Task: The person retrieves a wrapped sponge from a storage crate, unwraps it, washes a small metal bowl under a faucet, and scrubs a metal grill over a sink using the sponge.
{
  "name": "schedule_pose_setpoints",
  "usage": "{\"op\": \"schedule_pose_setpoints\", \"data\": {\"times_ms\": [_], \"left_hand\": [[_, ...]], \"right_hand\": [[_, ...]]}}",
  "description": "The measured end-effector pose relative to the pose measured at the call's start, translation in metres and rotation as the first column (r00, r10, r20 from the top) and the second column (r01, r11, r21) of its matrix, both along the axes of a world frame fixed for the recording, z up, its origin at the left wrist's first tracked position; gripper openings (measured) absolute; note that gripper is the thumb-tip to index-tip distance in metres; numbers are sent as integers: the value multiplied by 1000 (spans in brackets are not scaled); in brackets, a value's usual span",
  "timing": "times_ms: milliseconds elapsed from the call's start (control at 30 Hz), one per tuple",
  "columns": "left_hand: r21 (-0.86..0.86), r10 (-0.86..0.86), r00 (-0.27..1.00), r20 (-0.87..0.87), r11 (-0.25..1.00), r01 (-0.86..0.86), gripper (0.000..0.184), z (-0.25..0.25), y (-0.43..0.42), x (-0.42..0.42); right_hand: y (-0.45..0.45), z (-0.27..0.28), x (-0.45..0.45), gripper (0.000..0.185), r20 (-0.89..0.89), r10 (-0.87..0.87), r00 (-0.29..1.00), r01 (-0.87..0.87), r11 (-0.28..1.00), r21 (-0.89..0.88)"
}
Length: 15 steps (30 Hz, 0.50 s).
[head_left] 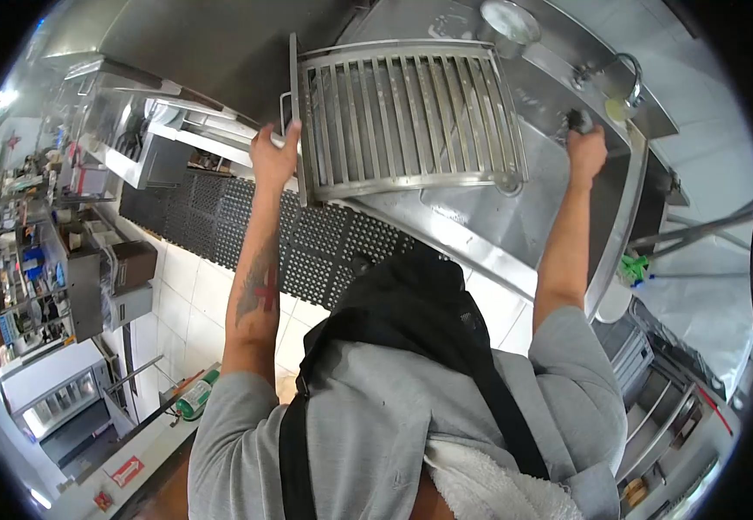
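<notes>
A metal slatted rack [411, 182] with a flat end plate lies tilted across the sink [550, 186]. My left hand [274, 158] grips the rack's left end plate, thumb against its edge; part of the grip is hidden. At the right side of the sink, my right hand [586, 156] is closed around a dark, grey scouring pad [577, 120], apart from the rack. Wet, soapy patches show on the sink's metal.
A metal pot [509, 24] with whitish contents stands behind the rack. The curved faucet [635, 78] rises at the sink's right rear. A black perforated mat [311, 243] covers the floor below, and a green bottle [196, 397] is at lower left.
</notes>
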<state>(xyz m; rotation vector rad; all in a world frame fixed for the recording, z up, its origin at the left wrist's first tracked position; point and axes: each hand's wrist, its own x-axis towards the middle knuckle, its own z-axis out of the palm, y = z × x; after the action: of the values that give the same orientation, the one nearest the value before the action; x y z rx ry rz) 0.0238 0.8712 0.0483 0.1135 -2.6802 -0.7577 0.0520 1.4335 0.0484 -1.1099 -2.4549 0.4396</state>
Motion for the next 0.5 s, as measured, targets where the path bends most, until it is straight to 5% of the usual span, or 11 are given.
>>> {"op": "schedule_pose_setpoints", "data": {"times_ms": [100, 267, 333, 400, 500], "left_hand": [[148, -16, 965, 260, 989, -23, 101, -4, 8, -20], [128, 88, 934, 347, 982, -140, 100, -15, 26, -40], [132, 44, 940, 339, 987, -94, 91, -8, 27, -35], [153, 46, 955, 292, 984, -94, 89, -8, 28, -30], [205, 42, 960, 278, 974, -102, 87, -11, 27, -32]], "right_hand": [[-79, 8, 16, 49, -81, 269, 960, -265, 963, 56], [-236, 20, 4, 53, -149, 652, 744, -665, 744, -65], [-289, -2, 1, 53, -162, 901, 403, -877, 431, 211], [-332, -26, 0, 47, 54, 994, 92, -995, 90, 42], [-340, -42, -57, 36, 103, 961, 256, -957, 237, 169]]}}
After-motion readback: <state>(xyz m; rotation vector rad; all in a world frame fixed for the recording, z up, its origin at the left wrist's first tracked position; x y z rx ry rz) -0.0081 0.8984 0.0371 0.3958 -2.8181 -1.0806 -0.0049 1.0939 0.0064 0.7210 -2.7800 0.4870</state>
